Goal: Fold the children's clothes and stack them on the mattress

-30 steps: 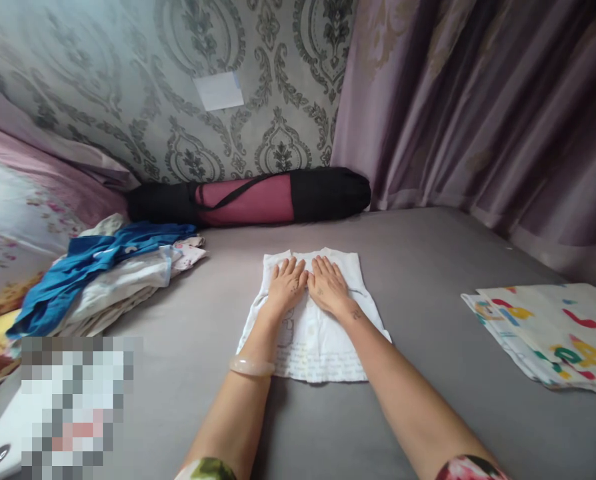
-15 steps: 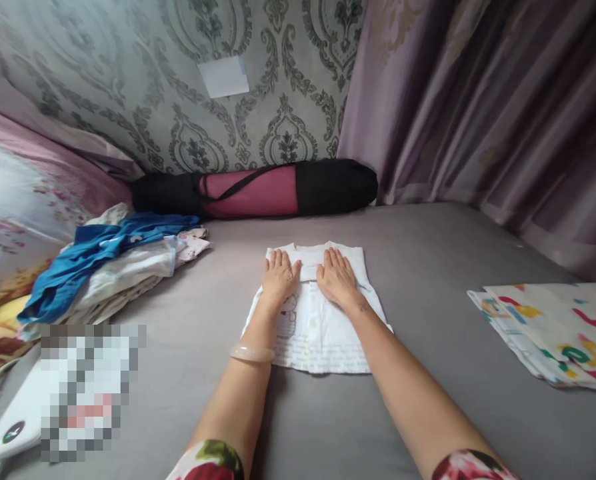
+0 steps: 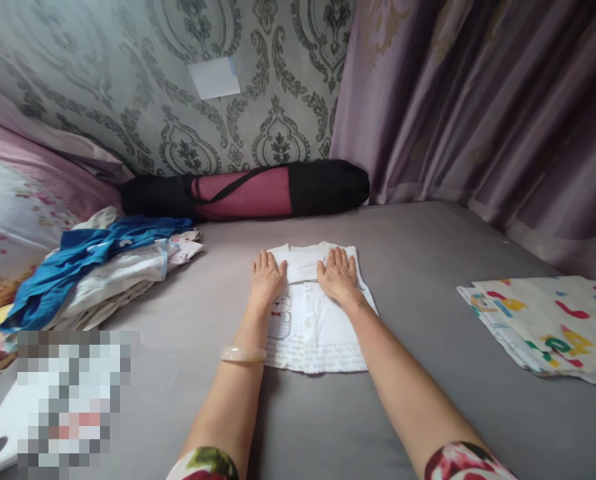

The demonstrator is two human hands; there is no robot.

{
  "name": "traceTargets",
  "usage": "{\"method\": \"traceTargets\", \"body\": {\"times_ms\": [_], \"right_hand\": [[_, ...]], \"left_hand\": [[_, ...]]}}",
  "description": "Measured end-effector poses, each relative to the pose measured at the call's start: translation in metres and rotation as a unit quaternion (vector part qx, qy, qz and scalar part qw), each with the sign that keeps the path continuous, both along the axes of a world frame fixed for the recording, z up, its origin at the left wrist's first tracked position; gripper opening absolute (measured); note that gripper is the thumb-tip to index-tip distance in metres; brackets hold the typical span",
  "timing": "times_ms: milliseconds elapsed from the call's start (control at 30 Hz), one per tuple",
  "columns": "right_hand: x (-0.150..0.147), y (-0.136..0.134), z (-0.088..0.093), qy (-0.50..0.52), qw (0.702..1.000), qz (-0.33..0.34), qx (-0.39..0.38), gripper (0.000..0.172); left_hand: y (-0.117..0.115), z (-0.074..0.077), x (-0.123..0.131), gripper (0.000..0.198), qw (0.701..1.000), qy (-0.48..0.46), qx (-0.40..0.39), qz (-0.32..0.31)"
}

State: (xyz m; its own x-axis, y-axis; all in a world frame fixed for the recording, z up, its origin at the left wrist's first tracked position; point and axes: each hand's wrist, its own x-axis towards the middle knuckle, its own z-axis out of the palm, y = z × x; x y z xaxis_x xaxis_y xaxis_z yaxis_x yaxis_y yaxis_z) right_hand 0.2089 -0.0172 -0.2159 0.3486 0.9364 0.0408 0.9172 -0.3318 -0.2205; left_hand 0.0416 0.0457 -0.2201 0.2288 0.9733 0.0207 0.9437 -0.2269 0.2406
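A small white shirt (image 3: 298,320) lies flat on the grey bed sheet (image 3: 188,400), its buttons down the middle and a line-drawn bear on the left half. A folded white band of cloth runs across its upper part. My left hand (image 3: 269,275) rests palm down at the shirt's upper left edge, fingers stretched out. Palm down too, my right hand (image 3: 339,275) presses on the upper right of the shirt with its fingers spread. Neither hand grips the cloth. A pale bangle sits on my left wrist.
To the left lies a heap of clothes (image 3: 123,260), blue on top. A folded cloth with coloured prints (image 3: 553,320) is at the right. Along the wall stretches a black and red long bag (image 3: 248,192). A white device (image 3: 3,427), partly pixelated, is at lower left.
My left hand has slid left, from on the shirt's upper left part to its edge. The right hand has shifted slightly right over the shirt. The whole view has moved a little.
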Motion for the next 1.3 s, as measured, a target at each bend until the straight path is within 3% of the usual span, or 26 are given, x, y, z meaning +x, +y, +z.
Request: {"method": "traceTargets", "body": {"times_ms": [100,233,433,633,767,867,1067,1300], "right_hand": [[0.003,0.001,0.005,0.019,1.0,-0.004,-0.006,0.065],[0.016,0.0,0.007,0.002,0.998,-0.062,0.032,0.065],[0.029,-0.001,-0.004,-0.01,0.996,-0.087,0.01,0.067],[0.029,0.002,0.001,-0.001,0.996,-0.09,0.002,0.066],[0.019,0.004,0.009,-0.021,0.998,-0.002,0.054,0.062],[0.011,0.008,0.006,-0.014,0.997,0.065,0.044,0.06],[0.009,0.013,-0.003,0.01,0.998,0.066,0.006,0.061],[0.013,0.021,0.015,0.034,0.995,0.075,-0.056,0.065]], "left_hand": [[-0.002,0.005,0.0,0.065,1.0,-0.006,0.014,0.016],[-0.003,0.007,0.003,0.063,0.993,0.004,0.111,0.038],[-0.002,0.002,0.003,0.068,1.0,0.016,0.007,0.021],[-0.001,0.003,0.0,0.067,0.999,0.007,0.02,0.027],[-0.004,0.007,0.008,0.064,0.997,0.007,0.08,0.009],[-0.007,0.006,0.015,0.064,0.997,0.007,0.062,-0.038],[-0.008,0.004,0.016,0.064,0.999,-0.003,0.002,-0.046],[-0.01,0.013,0.012,0.068,1.0,-0.013,0.006,0.005]]}}
